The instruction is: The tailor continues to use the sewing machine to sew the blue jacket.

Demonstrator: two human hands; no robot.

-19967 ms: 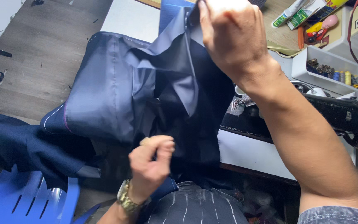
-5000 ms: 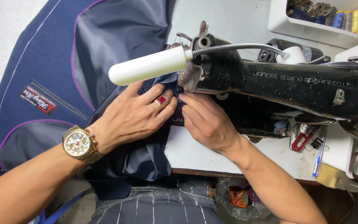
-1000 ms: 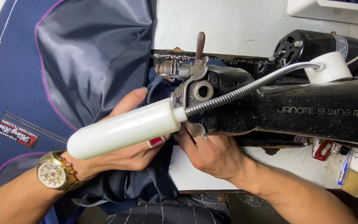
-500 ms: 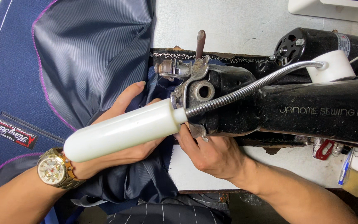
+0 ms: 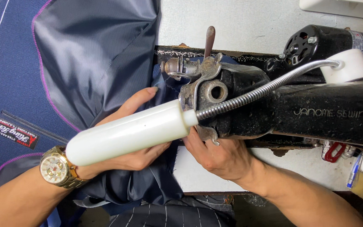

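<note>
Item: navy jacket (image 5: 9,71) with grey lining (image 5: 93,54), spread inside-out over the worktop (image 5: 240,25) and fed under the head of a black sewing machine (image 5: 316,113). Left hand (image 5: 127,138), gold wristwatch (image 5: 55,170) at the wrist, lay flat on the cloth, fingers (image 5: 141,98) extended and pressing rather than gripping; a white lamp head (image 5: 127,132) on a flexible metal neck (image 5: 257,92) crossed above it. Right hand (image 5: 221,155) sat just behind the machine head, its fingers curled under and hidden, so whether they pinched the fabric could not be told; probably they steadied it. Needle area, just beyond the fingertips, obscured. Handling note: the seam seemed best guided with both hands kept flat, tension even, fingertips clear of the needle.
</note>
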